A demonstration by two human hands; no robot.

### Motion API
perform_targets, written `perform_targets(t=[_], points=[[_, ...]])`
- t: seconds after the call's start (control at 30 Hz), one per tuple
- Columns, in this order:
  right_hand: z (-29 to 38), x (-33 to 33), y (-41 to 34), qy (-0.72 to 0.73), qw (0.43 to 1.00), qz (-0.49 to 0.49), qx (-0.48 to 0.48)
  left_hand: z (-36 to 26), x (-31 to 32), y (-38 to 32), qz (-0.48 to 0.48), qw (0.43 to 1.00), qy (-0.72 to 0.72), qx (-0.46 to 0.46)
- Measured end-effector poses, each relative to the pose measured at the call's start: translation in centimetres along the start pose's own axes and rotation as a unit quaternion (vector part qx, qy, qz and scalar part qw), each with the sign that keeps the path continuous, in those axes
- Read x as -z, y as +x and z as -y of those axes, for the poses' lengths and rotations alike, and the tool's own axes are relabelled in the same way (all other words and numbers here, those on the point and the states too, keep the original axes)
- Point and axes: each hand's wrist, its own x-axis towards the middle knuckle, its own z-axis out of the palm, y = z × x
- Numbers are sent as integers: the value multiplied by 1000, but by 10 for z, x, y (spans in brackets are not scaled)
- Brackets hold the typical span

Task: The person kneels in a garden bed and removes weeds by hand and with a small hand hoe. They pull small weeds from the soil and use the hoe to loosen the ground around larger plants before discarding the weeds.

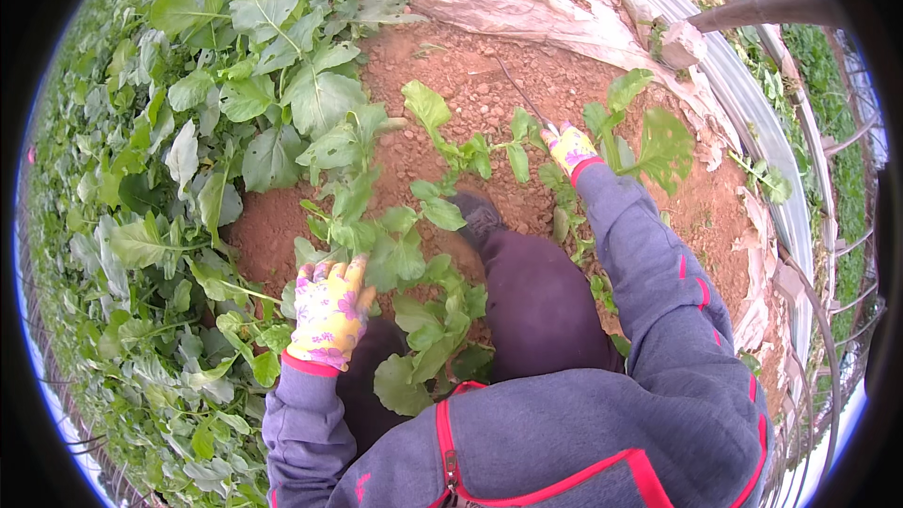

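My left hand (330, 310), in a yellow glove with a purple flower print, is at the lower left among leafy green plants (395, 250). Its fingertips touch leaves, and whether they grip a stem is not clear. At the right, my right hand (570, 147), in a matching glove, is closed around a light-coloured handle from which a thin dark metal rod (518, 85) points up and left over the soil. Green leaves (522, 148) lie just left of that hand, and a broad-leaved plant (656, 148) is close on its right.
Dense leafy crop (141, 247) fills the left side. Reddish clod-covered soil (451, 63) lies ahead, edged by torn plastic film (522, 14). A pale block (683, 44) and a pole (769, 8) are at the upper right. My shoe (478, 217) stands between plants.
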Motion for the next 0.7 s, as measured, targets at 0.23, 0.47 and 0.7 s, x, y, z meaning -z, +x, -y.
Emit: perform_targets(t=[0.23,0.47,0.7], points=[[60,17,111,-134,990,45,2,0,2,7,11,1000,-7,8],[-14,65,116,-268,959,85,-22,-1,9,7,19,1000,-18,12],[-122,123,45,-283,955,68,-48,-6,8,10,8,1000,-23,-4]])
